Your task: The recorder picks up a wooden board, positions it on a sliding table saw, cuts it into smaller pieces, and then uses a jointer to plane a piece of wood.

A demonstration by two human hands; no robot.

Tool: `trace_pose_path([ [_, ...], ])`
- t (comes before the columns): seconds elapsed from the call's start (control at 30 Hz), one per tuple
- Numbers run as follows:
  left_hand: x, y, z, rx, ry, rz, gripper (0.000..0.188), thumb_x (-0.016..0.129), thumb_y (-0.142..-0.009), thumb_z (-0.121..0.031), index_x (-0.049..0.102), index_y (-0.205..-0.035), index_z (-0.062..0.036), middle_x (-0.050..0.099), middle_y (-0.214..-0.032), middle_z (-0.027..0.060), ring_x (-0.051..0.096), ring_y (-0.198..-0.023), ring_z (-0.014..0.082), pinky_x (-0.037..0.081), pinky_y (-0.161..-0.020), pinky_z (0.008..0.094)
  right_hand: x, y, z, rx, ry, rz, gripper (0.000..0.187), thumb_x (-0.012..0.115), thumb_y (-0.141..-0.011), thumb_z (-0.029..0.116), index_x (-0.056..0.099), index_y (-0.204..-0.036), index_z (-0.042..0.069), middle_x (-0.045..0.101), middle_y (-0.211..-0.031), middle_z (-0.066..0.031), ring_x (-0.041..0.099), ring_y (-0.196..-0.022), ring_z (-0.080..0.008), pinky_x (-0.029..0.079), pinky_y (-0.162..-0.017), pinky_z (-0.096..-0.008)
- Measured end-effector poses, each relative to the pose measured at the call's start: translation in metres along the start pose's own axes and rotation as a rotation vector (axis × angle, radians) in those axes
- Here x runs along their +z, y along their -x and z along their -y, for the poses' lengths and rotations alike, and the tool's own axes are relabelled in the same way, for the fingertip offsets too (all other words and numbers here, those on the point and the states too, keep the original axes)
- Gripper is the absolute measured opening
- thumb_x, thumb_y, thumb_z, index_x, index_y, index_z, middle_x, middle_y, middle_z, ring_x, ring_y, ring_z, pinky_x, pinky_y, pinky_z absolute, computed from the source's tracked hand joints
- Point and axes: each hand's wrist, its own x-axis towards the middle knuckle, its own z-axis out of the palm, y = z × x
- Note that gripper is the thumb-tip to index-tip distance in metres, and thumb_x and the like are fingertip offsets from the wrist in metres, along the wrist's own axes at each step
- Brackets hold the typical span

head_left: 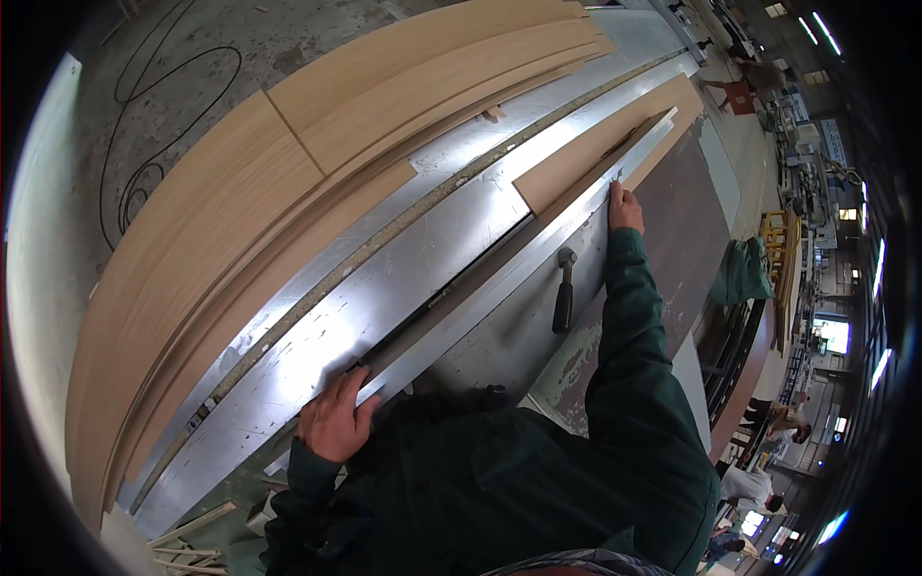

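Observation:
A long metal fence (538, 248) runs diagonally across a shiny metal saw table (384, 259). My right hand (626, 208) reaches far along it, its fingers curled at the fence's near side. My left hand (336, 418) rests by the fence's near left end, fingers lying on the table edge and thumb apart. Beyond the fence, a wood-coloured board (557, 182) lies flat on the table toward the far right. Below the fence, a black-handled lever (565, 293) sticks out between my arms.
Long wood-grain panels (240, 182) lie stacked along the table's far side. A black cable (120, 144) loops on the floor behind them. To the right are a brown worn surface (663, 221), a green bag (742, 272) and people (749, 488) farther off. Thin wood strips (187, 554) lie lower left.

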Motion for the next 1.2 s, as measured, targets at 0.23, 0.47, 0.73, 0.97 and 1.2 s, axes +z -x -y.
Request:
trace_pose_path([
  [0.23,-0.001,0.001,0.004,0.020,0.034,0.002,0.039,0.056,-0.079,-0.025,0.050,-0.114,-0.0085,0.058,-0.102,0.0141,0.059,-0.085,0.0320,0.048,-0.068,0.0379,0.000,-0.013,-0.016,-0.015,-0.038,0.033,0.054,0.035,-0.083,0.053,0.062,-0.099,0.009,0.060,-0.099,-0.0170,0.054,-0.097,-0.0338,0.041,-0.084,-0.0409],
  [0.47,-0.004,-0.001,0.000,-0.001,0.017,0.004,0.038,0.055,-0.080,-0.025,0.050,-0.114,-0.0087,0.057,-0.104,0.0138,0.058,-0.086,0.0318,0.048,-0.069,0.0373,-0.007,0.000,0.004,-0.017,-0.013,0.002,0.052,0.033,-0.084,0.052,0.061,-0.097,0.010,0.057,-0.104,-0.0124,0.052,-0.099,-0.0311,0.041,-0.083,-0.0407],
  [0.73,-0.002,0.002,-0.002,-0.001,0.018,-0.010,0.039,0.054,-0.081,-0.025,0.049,-0.115,-0.0082,0.057,-0.104,0.0142,0.058,-0.085,0.0325,0.048,-0.070,0.0377,0.010,0.023,-0.014,-0.161,0.040,-0.124,0.047,0.035,-0.086,0.047,0.052,-0.115,0.013,0.051,-0.117,-0.0109,0.045,-0.108,-0.0322,0.037,-0.090,-0.0408],
  [0.97,0.017,0.007,-0.001,0.645,0.145,-0.380,0.022,0.055,-0.075,-0.006,0.062,-0.095,-0.0048,0.059,-0.097,0.0068,0.057,-0.085,0.0239,0.046,-0.076,0.0351,0.021,0.044,-0.039,-0.314,0.065,-0.238,0.053,0.036,-0.087,0.044,0.036,-0.130,0.013,0.032,-0.136,-0.0111,0.024,-0.127,-0.0323,0.021,-0.104,-0.0377],
  [1.2,0.123,0.032,0.026,0.302,0.235,0.120,0.048,0.052,-0.083,-0.022,0.038,-0.123,0.0005,0.046,-0.116,0.0217,0.049,-0.101,0.0391,0.041,-0.085,0.0423,0.018,0.047,-0.031,-0.314,0.043,-0.231,0.054,0.037,-0.087,0.043,0.037,-0.129,0.009,0.034,-0.134,-0.0124,0.027,-0.125,-0.0299,0.022,-0.103,-0.0361],
])
